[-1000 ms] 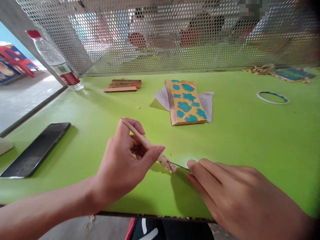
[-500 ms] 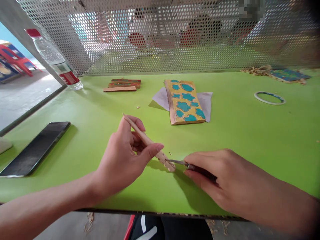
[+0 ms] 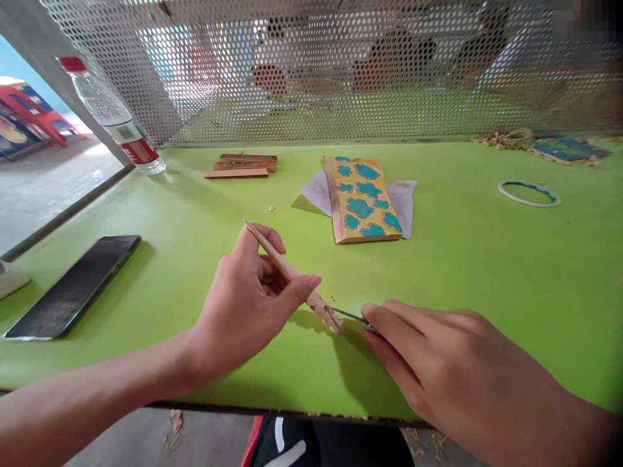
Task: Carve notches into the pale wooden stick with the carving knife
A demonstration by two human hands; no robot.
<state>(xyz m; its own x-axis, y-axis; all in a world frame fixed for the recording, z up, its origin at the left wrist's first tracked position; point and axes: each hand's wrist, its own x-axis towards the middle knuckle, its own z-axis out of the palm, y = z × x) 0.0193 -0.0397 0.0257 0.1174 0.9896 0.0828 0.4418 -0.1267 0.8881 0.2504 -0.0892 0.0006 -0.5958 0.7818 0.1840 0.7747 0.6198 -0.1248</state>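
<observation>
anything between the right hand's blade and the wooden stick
Nothing visible stands between them. The metal blade in the right hand appears to reach the rough end of the wooden stick held in the left hand, with only the green tabletop below.

A wooden block (image 3: 363,201) is painted yellow with teal cloud-shaped blotches ringed in dark outline. The desk (image 3: 462,272) is lime green. The metal screen (image 3: 302,78) is white, patterned with rows of round holes. The water bottle (image 3: 131,146) has a red cap and label. The stick (image 3: 318,308) is pale bare wood.
</observation>
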